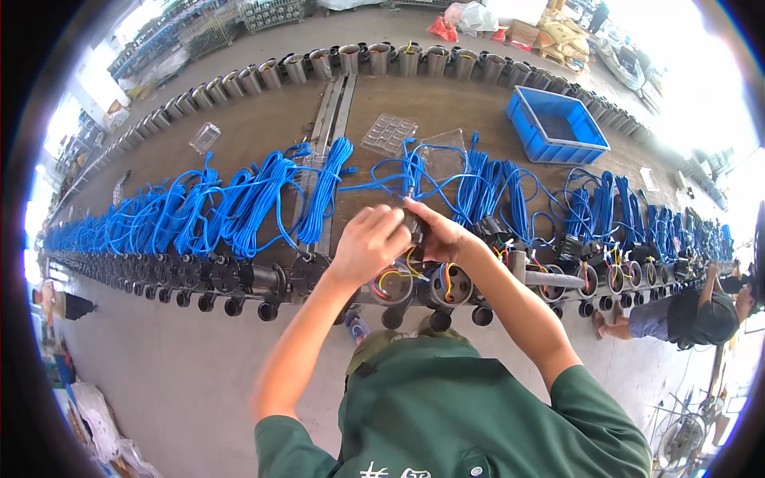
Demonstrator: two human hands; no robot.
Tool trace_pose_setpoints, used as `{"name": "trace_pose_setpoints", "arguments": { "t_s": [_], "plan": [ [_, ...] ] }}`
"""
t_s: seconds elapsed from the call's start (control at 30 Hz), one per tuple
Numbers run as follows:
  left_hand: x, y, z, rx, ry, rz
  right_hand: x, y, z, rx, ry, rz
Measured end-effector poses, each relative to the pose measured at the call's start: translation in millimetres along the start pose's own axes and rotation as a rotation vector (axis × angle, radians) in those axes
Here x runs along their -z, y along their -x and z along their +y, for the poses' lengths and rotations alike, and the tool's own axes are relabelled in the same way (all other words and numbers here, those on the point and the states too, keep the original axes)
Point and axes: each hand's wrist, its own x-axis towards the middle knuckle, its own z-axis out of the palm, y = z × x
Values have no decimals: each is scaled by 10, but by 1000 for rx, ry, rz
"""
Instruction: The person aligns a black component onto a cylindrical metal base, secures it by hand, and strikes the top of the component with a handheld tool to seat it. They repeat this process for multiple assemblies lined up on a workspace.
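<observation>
Brown surface (462, 103), upper middle of frame, carries blue cables (323, 191), coiled presumably against tangling; left hand (370, 243) and right hand (442, 240) clamp a dark fitting (415, 230), apparently steadying it.

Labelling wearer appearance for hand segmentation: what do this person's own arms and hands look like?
Left hand and right hand: bare, no gloves visible. Left forearm and right forearm: bare, no watch or band visible. Short, loose dark green sleeves, matching the shirt, which has white markings near the picture's lower edge.
</observation>
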Motion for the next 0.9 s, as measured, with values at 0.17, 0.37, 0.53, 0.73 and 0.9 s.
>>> {"name": "trace_pose_setpoints", "arguments": {
  "t_s": [0.17, 0.37, 0.53, 0.73, 0.9],
  "plan": [
    [-75, 447, 211, 1182, 1112, 207, -156, 62, 210, 299, -133, -109],
    [-53, 501, 201, 1076, 1271, 107, -160, 69, 26, 330, 205, -127],
    [113, 343, 355, 816, 399, -47, -142, 112, -115, 196, 287, -2],
    [83, 234, 430, 506, 93, -8, 277, -92, -16, 26, 372, 165],
    [20, 623, 247, 1391, 1549, 81, 114, 11, 112, 120, -81, -14]
  ]
}}
